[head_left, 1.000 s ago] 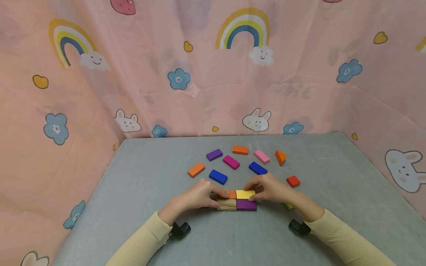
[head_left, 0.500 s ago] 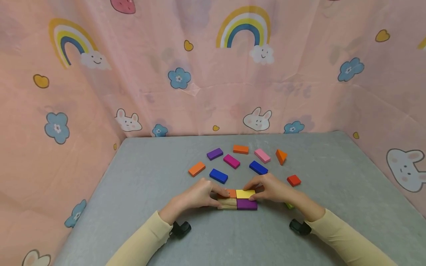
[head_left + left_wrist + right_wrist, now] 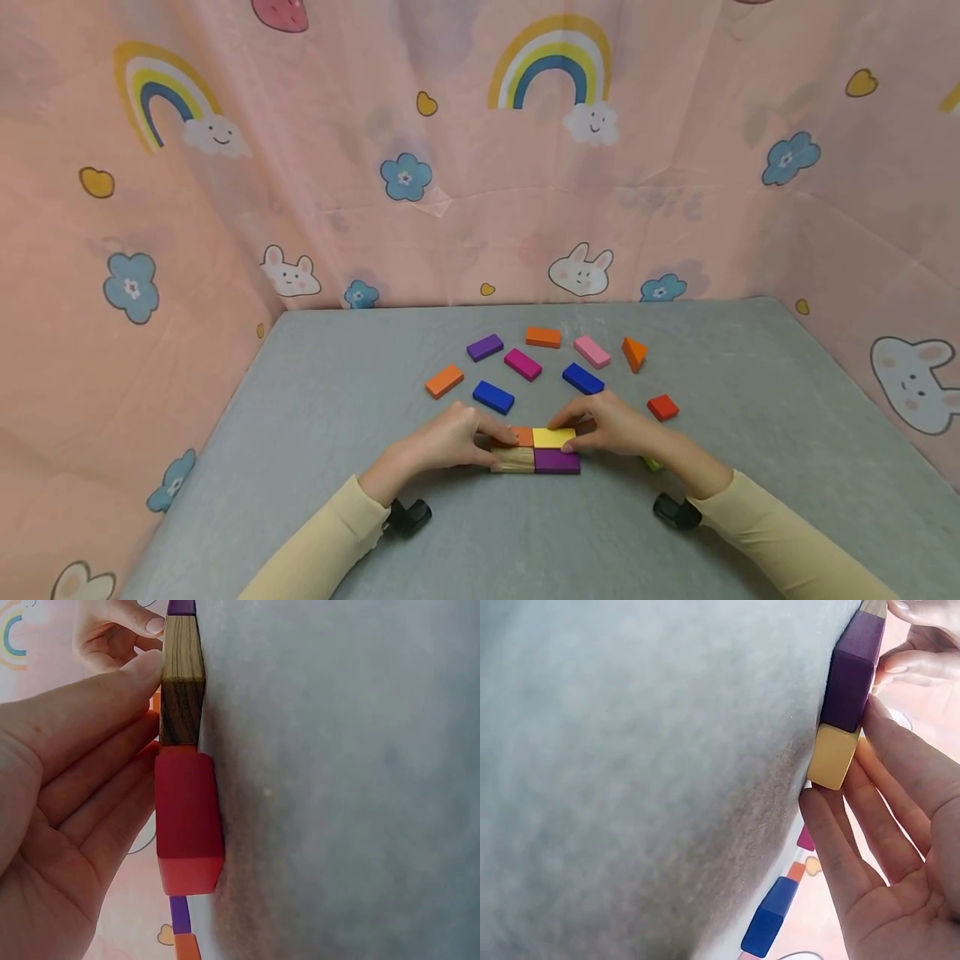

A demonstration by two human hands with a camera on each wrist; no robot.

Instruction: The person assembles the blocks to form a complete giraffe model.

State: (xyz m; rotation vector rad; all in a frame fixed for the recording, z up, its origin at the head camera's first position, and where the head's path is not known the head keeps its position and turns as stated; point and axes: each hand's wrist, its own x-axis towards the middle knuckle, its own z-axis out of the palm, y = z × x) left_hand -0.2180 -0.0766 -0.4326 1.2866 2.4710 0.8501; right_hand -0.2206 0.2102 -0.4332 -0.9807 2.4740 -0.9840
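Note:
In the head view, orange [image 3: 525, 435], yellow [image 3: 553, 437], wood-grain [image 3: 513, 461] and purple [image 3: 557, 462] blocks lie flush in two rows. My left hand [image 3: 452, 437] grips the left end, its index finger on the orange block and its thumb against the wood-grain one. At the right, my right hand [image 3: 611, 425] holds the yellow block between thumb and fingers, the thumb near the purple edge. The left wrist view shows a red block [image 3: 189, 817] by the left end, which the left hand hides from the head view.
Behind lie loose blocks: blue [image 3: 493, 397], another blue [image 3: 582, 378], orange [image 3: 445, 382], magenta [image 3: 522, 364], pink [image 3: 592, 351] and an orange triangle [image 3: 633, 354]. A red block [image 3: 662, 407] sits right; a green block [image 3: 651, 463] is partly under the right forearm.
Both hands stay where they were on the blocks, and the blocks keep their places. Only the head view has shifted very slightly.

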